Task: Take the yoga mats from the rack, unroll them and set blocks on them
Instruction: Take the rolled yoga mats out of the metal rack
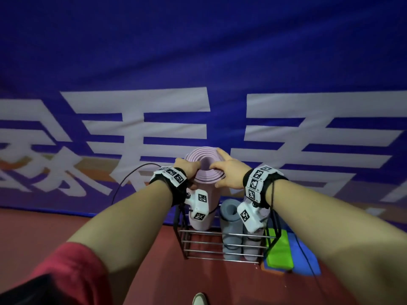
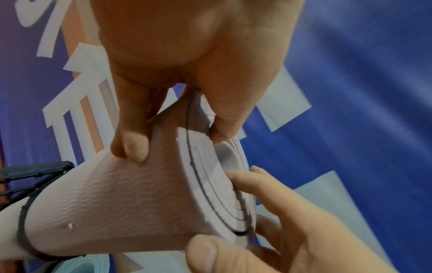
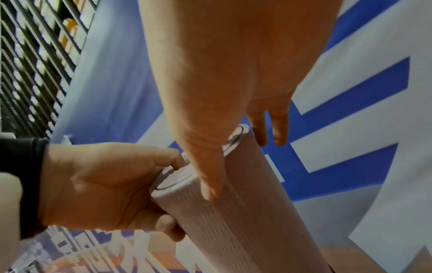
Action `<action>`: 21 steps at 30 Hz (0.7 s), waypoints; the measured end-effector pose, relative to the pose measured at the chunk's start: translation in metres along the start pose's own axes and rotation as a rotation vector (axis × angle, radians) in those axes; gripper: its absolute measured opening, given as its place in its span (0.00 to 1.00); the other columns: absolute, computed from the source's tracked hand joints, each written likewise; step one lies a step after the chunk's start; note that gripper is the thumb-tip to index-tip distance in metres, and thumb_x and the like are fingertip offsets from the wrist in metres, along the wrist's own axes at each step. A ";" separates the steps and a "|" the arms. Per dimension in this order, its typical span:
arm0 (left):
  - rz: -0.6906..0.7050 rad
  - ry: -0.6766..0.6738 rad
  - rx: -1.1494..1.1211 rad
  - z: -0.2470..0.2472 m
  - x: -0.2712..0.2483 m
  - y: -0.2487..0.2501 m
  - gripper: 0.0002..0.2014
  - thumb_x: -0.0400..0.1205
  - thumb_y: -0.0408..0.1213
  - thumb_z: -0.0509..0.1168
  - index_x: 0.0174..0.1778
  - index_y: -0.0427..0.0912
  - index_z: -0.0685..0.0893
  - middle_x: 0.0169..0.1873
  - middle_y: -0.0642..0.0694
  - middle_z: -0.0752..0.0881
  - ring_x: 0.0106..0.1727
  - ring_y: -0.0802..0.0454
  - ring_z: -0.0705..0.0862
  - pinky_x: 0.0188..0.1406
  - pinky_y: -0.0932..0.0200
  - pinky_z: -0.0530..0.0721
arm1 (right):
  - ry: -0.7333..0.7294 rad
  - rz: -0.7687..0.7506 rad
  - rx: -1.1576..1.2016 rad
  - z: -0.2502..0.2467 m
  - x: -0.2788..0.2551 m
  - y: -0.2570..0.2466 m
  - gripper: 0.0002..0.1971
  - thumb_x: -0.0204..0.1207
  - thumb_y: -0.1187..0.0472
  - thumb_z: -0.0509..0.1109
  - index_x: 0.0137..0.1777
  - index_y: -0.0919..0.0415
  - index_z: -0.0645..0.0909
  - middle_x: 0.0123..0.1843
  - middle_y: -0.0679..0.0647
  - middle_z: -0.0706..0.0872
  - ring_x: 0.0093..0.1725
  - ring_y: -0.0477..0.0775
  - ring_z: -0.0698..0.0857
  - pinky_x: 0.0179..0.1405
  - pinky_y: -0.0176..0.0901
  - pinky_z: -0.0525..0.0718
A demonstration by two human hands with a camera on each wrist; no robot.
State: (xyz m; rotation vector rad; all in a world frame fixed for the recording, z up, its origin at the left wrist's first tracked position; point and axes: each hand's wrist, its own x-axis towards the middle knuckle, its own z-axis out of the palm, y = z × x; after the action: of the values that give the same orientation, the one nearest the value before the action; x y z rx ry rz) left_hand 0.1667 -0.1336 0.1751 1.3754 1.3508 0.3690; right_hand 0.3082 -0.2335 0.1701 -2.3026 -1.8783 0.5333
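Both hands gripped the top end of the pink yoga mat [image 1: 203,172], which stood upright with its lower end still inside the left part of the wire rack [image 1: 198,245]: the left hand [image 1: 189,170] curled over the rim with fingers pressed into the textured side, and the right hand [image 1: 229,172] pinched the opposite edge, thumb down the side and fingers across the spiral end. The main risk looked to be telescoping, since the grip sat only on the outer layers and the coil already appeared uneven at the top, so an upward pull could draw those layers out and leave the core behind. A dark band [image 2: 22,227] lower on the roll might hold it together, though how tight it was could not be told. The roll's foot might also catch a rack bar and tip the rack, disturbing the grey mat [image 1: 230,230] standing to the right, with the green block [image 1: 280,252] on the floor just beyond.
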 end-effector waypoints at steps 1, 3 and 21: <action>0.012 -0.001 -0.001 -0.001 -0.013 0.001 0.28 0.71 0.44 0.75 0.58 0.25 0.80 0.33 0.31 0.86 0.23 0.37 0.86 0.31 0.27 0.87 | 0.011 -0.017 -0.011 -0.005 -0.010 -0.003 0.34 0.70 0.47 0.79 0.77 0.43 0.73 0.88 0.50 0.37 0.80 0.62 0.69 0.71 0.51 0.78; 0.025 0.002 -0.008 -0.002 -0.047 0.002 0.26 0.72 0.46 0.76 0.53 0.25 0.83 0.27 0.34 0.85 0.23 0.38 0.85 0.35 0.31 0.88 | 0.039 -0.056 -0.035 -0.014 -0.034 -0.008 0.33 0.71 0.47 0.78 0.76 0.44 0.73 0.88 0.50 0.37 0.80 0.63 0.69 0.72 0.52 0.76; 0.186 0.061 -0.021 -0.021 -0.267 -0.019 0.13 0.77 0.40 0.68 0.39 0.31 0.83 0.27 0.34 0.85 0.25 0.37 0.84 0.44 0.29 0.88 | 0.228 -0.163 -0.022 -0.041 -0.216 -0.070 0.26 0.74 0.50 0.77 0.72 0.45 0.77 0.89 0.48 0.44 0.81 0.68 0.65 0.77 0.56 0.71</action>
State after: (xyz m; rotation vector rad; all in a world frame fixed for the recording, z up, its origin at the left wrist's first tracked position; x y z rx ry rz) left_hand 0.0610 -0.3534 0.2881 1.4875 1.2675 0.5515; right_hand 0.2221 -0.4217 0.2715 -2.0956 -1.9440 0.2209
